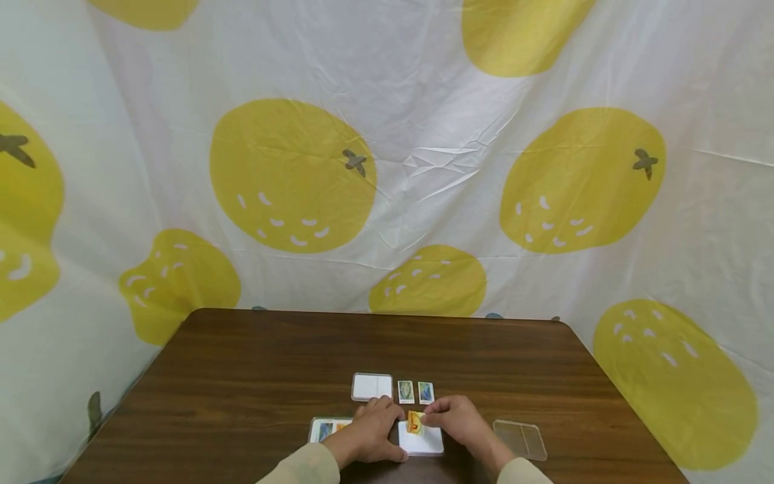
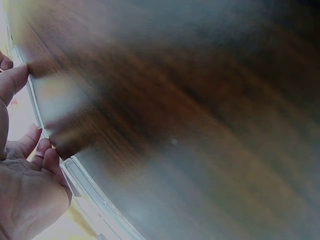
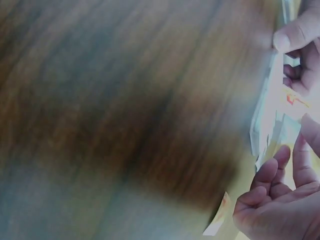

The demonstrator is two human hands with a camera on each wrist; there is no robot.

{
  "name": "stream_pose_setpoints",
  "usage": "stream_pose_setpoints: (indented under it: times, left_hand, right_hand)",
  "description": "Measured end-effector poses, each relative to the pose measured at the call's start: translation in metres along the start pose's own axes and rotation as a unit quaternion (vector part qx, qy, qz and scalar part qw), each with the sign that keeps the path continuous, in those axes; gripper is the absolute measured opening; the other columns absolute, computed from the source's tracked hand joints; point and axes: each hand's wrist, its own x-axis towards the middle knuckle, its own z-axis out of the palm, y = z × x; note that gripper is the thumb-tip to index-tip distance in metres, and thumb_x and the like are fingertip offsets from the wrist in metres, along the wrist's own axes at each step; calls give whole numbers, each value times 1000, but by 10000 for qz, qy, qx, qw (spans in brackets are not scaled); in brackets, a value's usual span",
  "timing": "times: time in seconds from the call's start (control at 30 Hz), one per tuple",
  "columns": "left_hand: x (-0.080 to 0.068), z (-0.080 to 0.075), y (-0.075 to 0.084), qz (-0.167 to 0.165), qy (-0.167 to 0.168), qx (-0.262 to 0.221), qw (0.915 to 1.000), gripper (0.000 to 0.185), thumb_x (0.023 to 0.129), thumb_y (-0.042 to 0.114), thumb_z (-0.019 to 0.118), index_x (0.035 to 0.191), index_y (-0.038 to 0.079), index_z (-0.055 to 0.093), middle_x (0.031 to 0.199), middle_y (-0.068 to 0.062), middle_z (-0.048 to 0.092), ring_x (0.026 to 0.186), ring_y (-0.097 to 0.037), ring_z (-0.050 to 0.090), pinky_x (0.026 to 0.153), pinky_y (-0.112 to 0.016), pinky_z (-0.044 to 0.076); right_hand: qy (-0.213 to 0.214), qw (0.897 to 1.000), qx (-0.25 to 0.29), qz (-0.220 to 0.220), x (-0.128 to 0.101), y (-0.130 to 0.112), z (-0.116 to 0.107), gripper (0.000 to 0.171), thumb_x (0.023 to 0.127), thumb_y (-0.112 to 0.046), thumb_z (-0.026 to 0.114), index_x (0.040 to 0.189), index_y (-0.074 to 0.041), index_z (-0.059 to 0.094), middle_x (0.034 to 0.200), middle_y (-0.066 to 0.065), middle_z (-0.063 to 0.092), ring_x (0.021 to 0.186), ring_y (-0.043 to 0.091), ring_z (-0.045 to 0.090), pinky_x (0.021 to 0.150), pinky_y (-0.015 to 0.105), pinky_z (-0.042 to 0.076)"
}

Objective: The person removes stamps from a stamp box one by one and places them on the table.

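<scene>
Both hands meet at the near edge of the brown wooden table (image 1: 254,376), over a white case (image 1: 423,444). The right hand (image 1: 462,422) pinches a small orange card (image 1: 414,421) between thumb and fingers; the card stands at the far edge of the case, directly between the two hands. The left hand (image 1: 375,430) rests on the left side of the case with curled fingers. Two cards (image 1: 416,392) and a white tray (image 1: 371,386) lie just behind. A clear lid (image 1: 520,438) lies to the right. A cloth with yellow fruit (image 1: 290,175) hangs behind.
</scene>
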Motion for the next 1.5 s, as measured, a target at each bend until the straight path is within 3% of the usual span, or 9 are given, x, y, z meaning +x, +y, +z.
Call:
stream_pose_setpoints:
  times: [0.23,0.47,0.77,1.07,1.23,1.5]
  left_hand:
    - [-1,0,0,11,45,-5,10000,49,73,40,84,110,19,59,108,7,48,100,-12,44,89,-35,37]
    - [0,0,-1,-3,-10,2,10000,50,75,41,84,112,19,59,110,6,48,101,-12,44,90,-35,37]
    - [0,1,0,43,105,101,9999,52,73,41,84,111,18,60,109,6,49,101,-13,45,90,-35,37]
    - [-1,-1,2,24,58,86,9999,51,73,39,85,111,17,60,108,5,49,101,-14,45,90,-36,37]
    - [-2,-1,2,64,100,104,9999,51,73,40,85,111,17,60,107,6,49,100,-13,45,90,-36,38]
    - [-1,0,2,25,89,89,9999,51,73,41,85,111,17,60,108,6,49,100,-13,45,90,-36,37]
  right_hand:
    - [-193,9995,-10,232,-1,-1,-14,17,82,-12,77,89,2,73,87,4,68,82,16,55,74,33,43]
    - [-108,9976,-208,656,-2,2,-32,16,83,-14,77,90,-1,73,87,2,66,83,18,55,73,34,44]
    - [-475,9946,-239,895,-5,8,-57,17,86,-15,75,93,0,71,90,2,66,88,20,59,84,47,48]
    - [-490,9923,-372,1072,-7,9,-61,15,84,-14,77,89,-1,71,89,2,66,91,21,60,89,52,44]
    - [-496,9928,-565,930,-9,13,-58,13,83,-12,77,87,-1,71,84,1,65,87,20,58,84,45,44]
    - [-451,9921,-1045,529,-11,15,-54,11,83,-12,76,84,-2,70,77,0,63,74,16,55,65,34,45]
